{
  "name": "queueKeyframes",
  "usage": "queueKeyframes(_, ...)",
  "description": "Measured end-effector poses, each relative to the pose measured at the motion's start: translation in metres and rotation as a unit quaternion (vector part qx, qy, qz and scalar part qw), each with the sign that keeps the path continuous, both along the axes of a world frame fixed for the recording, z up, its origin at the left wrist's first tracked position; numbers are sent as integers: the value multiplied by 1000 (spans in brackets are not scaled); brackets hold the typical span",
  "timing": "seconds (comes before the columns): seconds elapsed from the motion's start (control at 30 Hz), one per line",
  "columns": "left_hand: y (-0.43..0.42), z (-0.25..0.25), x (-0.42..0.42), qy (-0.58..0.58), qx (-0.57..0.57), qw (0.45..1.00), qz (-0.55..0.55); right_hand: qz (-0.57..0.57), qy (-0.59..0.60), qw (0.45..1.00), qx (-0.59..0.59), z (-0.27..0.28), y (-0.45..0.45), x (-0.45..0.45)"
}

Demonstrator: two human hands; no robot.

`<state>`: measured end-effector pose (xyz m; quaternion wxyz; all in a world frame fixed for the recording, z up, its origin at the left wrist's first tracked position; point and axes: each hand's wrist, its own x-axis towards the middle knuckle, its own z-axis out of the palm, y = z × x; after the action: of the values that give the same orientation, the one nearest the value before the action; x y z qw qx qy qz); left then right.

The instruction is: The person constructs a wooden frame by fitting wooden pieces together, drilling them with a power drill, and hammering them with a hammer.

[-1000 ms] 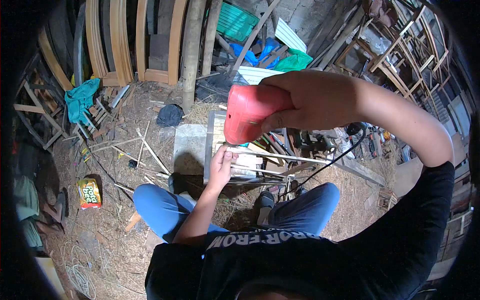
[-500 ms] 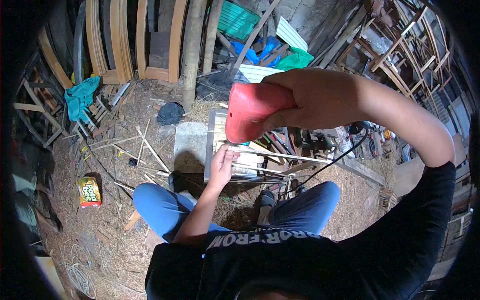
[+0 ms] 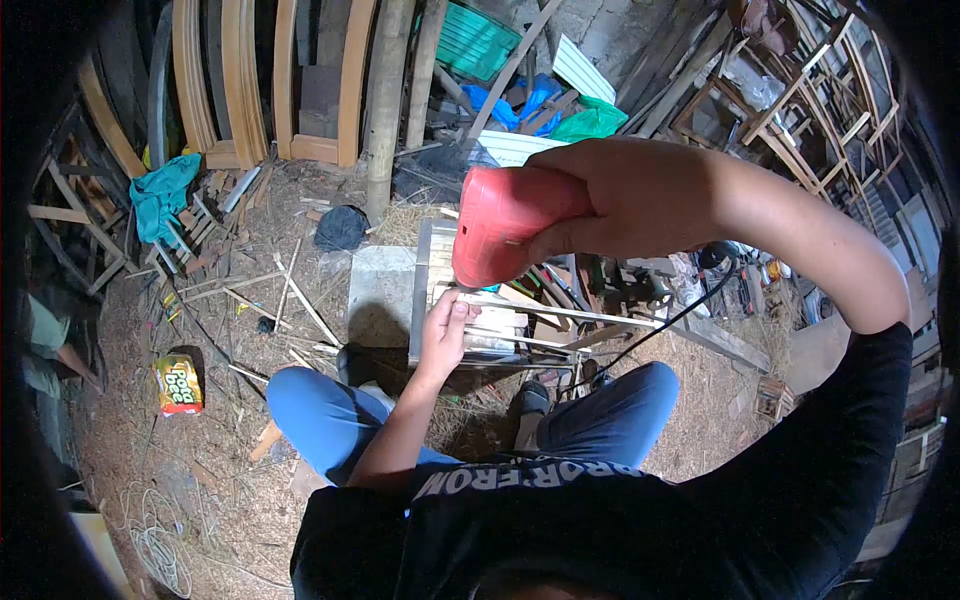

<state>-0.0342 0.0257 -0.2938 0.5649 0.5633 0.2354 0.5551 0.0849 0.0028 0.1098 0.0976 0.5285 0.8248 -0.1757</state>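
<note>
My right hand (image 3: 645, 205) is wrapped around a red power tool (image 3: 515, 220), its body held over the work spot. The tool's lower end and working tip are hidden from this angle. Just below it, my left hand (image 3: 442, 335) pinches the near end of a thin wooden strip (image 3: 575, 312) that runs off to the right. Beneath both hands is a low work stand (image 3: 422, 290) with several pale wood pieces (image 3: 495, 325) lying on it. Whether the tool touches the strip cannot be made out.
A black cord (image 3: 660, 330) curves along the right. Scrap sticks (image 3: 290, 290) and a yellow snack bag (image 3: 179, 384) lie on the floor at left. Curved wooden frames (image 3: 240, 80) stand behind, stacked frames (image 3: 800, 120) back right. Another person's arm (image 3: 78, 362) shows at the left edge.
My hands, the red power tool and the strip look almost still. At the left edge, the other person has shifted, and their arm now shows differently.
</note>
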Motion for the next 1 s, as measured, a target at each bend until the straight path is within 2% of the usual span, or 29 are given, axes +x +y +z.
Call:
queueKeyframes(0.27,1,-4,1,0,3,1000,7,35,32,999,-1,3,1,-2)
queueKeyframes(0.37,0,-2,2,-3,0,1000,10,-4,34,999,-21,2,0,-4)
queueKeyframes(0.47,0,-1,1,-1,3,1000,12,-1,-23,1000,-2,2,1,-5)
queueKeyframes(0.67,-2,2,0,5,7,1000,18,-11,-14,1000,-12,2,2,-4)
queueKeyframes(0.77,-1,1,2,-3,-3,1000,18,13,51,998,-22,0,1,0)
queueKeyframes(0.87,0,-4,4,-10,-10,1000,15,5,-5,1000,2,2,0,-3)
queueKeyframes(1.0,1,-2,1,13,3,1000,23,4,-5,1000,4,1,1,-4)
